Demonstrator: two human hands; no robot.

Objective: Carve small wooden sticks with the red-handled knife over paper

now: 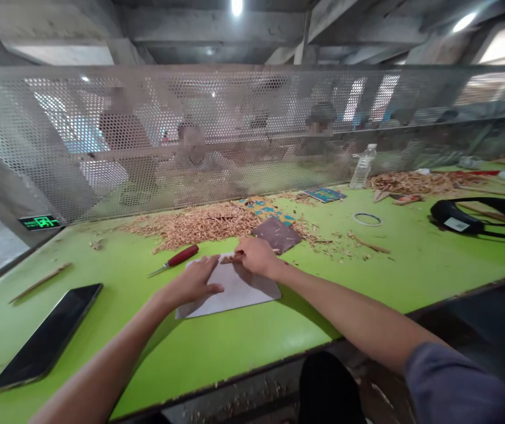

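Note:
A white sheet (239,290) lies on the green table in front of me. My left hand (195,280) rests flat on its left side, fingers stretched out and thumb apart. With bent fingers, my right hand (255,257) pinches a small brown wooden piece (228,259) against the sheet's far edge; most of that piece is hidden. Just beyond the right hand lies a dark brown square sheet (278,234), dusted with shavings. A carving knife with a red handle (183,255) lies left of the sheet, its blade pointing left.
Wood shavings (208,224) are heaped behind the sheet. On the left lie a phone (47,335) and a thin stick (40,282). To the right are a ring (367,219), a plastic bottle (364,168) and a black strapped object (468,218). People sit behind a perforated screen (243,118).

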